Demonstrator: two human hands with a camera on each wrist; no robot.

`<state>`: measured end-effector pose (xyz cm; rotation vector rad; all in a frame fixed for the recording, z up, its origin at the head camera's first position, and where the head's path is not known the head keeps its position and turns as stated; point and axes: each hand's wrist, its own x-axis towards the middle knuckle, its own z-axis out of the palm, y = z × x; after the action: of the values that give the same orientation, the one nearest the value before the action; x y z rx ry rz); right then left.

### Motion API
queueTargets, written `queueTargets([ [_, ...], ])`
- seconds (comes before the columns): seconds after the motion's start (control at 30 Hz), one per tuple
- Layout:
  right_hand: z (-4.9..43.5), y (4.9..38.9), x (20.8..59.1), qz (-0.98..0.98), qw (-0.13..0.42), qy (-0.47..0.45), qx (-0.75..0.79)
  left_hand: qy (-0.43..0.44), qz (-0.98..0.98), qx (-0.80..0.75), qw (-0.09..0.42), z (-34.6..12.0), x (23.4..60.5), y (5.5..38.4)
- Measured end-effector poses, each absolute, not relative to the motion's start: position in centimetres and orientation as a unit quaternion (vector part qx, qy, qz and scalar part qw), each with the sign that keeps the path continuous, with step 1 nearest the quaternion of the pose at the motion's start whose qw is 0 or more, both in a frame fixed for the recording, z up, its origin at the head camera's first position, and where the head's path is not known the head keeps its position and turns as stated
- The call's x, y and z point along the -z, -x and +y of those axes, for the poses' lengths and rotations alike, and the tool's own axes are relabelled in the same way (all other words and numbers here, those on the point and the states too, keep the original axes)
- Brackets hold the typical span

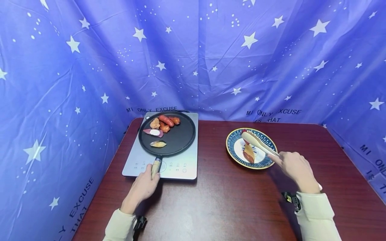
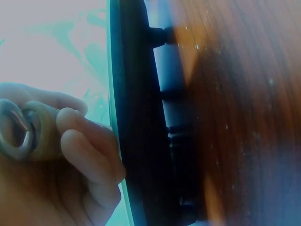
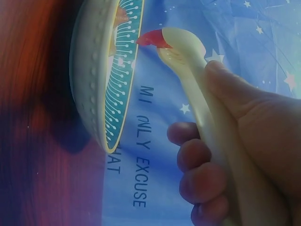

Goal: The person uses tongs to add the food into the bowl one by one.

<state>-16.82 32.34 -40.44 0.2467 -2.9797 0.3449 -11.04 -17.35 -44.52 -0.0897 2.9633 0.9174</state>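
My left hand (image 1: pixel 141 187) grips the wooden handle (image 1: pixel 156 166) of a flat black pan (image 1: pixel 181 139); the left wrist view shows fingers curled round it beside the metal end ring (image 2: pixel 15 134). In the pan lie a red sausage (image 1: pixel 166 121), reddish-brown meat pieces (image 1: pixel 164 127), a fried nugget (image 1: pixel 155 124), a pink-and-white slice (image 1: pixel 154 133) and a yellowish piece (image 1: pixel 158 144). My right hand (image 1: pixel 297 169) holds cream tongs (image 1: pixel 256 141). Their tips pinch a red piece of food (image 3: pixel 153 39) above a blue-patterned plate (image 1: pixel 231 152), where a brown-orange piece (image 1: pixel 248 154) lies.
Beneath the pan is a silver induction cooktop (image 1: pixel 188 167) with touch buttons along its front. The dark red wooden table (image 1: pixel 211 197) carries cooktop and plate. A blue curtain (image 1: pixel 196 60) with white stars hangs behind and at both sides.
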Motion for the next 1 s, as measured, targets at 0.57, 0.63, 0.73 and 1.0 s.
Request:
queueTargets([
  [0.57,31.3,16.7,39.7,-0.983,0.105,-0.094,-0.121,0.026,0.952,-0.304,0.018,-17.5,44.7,11.1],
  [0.63,31.0,16.7,39.6,-0.982,0.112,-0.097,-0.12,0.026,0.952,-0.303,0.018,-17.5,44.7,11.1],
  [0.73,30.5,16.5,39.5,-0.98,0.12,-0.101,-0.122,0.025,0.953,-0.302,0.018,-17.5,44.8,11.1],
  [1.0,28.8,16.5,38.9,-0.975,0.143,-0.112,-0.126,0.021,0.954,-0.299,0.015,-17.4,44.7,11.2],
])
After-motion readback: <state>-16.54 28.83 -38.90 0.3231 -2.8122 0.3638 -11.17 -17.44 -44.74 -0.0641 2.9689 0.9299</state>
